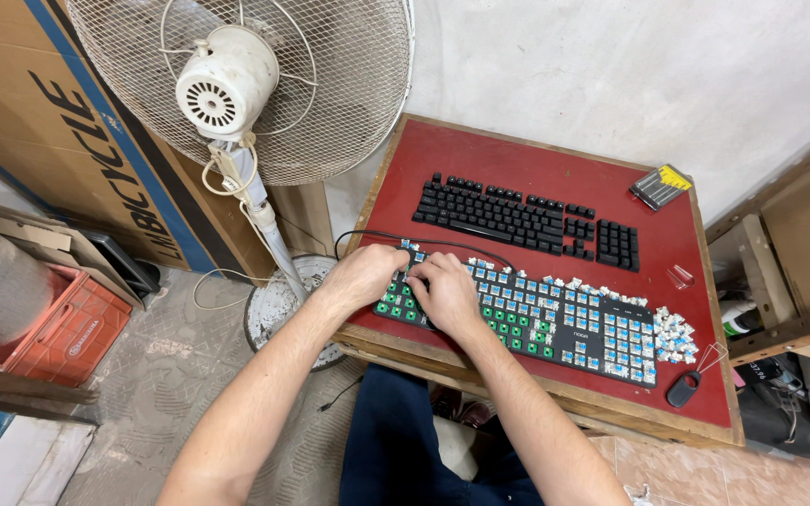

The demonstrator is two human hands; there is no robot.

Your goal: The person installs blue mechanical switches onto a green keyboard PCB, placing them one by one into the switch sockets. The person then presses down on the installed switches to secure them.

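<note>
Place: small red table (555,173), bare keyboard (536,323) along the near edge, wire (396,236) running off its far left corner.
Bare keyboard: long, flat, black; caps off; rows of small blue and green switches poking up.
Left hand (360,276): resting on the far left end of the bare keyboard, fingers curled down; cannot tell if pinching anything.
Right hand (447,292): just beside the left one, touching it, fingers bent down over the switches; grip hidden, cannot tell.
Feel of the board: likely stiff and a bit heavy, so probably stays put while pressed.
Feel of the switches: small, hard, likely snug in their holes; thin legs underneath probably easy to bend.
Best hold: probably flat on the frame edge to keep it steady, fingertips on two sides of one switch.
Loose switches (675,335): little pile at the right end, light, easy to scatter.
Black caps (527,217): laid out in rows, far side of the table.
Puller (686,384): black handle with wire loop, near right corner.
Screwdriver set (660,186): far right corner, in a small case.
Fan (236,84): white, standing left of the table.
</note>
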